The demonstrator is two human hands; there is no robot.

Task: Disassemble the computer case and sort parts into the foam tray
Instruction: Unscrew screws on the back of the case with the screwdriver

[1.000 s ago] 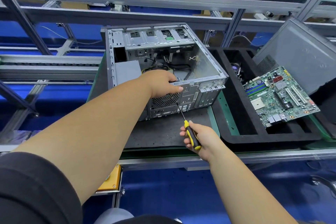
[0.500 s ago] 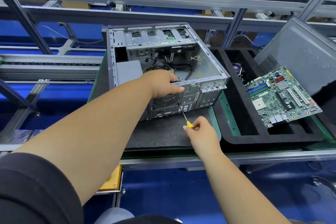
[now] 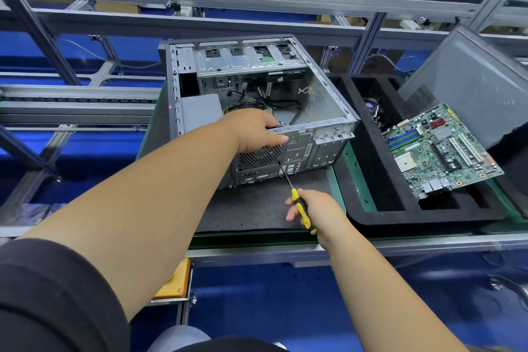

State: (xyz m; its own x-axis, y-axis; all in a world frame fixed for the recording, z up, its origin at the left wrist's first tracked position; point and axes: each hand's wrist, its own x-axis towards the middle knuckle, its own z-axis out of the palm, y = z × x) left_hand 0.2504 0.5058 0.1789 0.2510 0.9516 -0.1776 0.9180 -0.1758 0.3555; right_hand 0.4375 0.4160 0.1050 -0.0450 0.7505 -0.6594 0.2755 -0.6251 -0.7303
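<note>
My left hand (image 3: 257, 130) is gripping the top rear edge of the open grey metal computer case (image 3: 258, 107), fingers curling over the rim and thumb lying along the back panel, while my right hand (image 3: 315, 210) is wrapping around the yellow-and-black handle of a thin-shafted screwdriver (image 3: 295, 194), whose tip is meeting the back panel just beside the round fan grille (image 3: 261, 156). The case is lying on its side on a dark mat on the desk (image 3: 257, 208), its side panel already off. I am judging the job partly done: the green motherboard (image 3: 438, 151) is already resting tilted in the black foam tray (image 3: 380, 208) to the right, with some small parts in a far compartment, too small to identify. Cables, the drive cage and a grey box at the case's left are remaining inside, and I am likely working on a rear fan screw.
</note>
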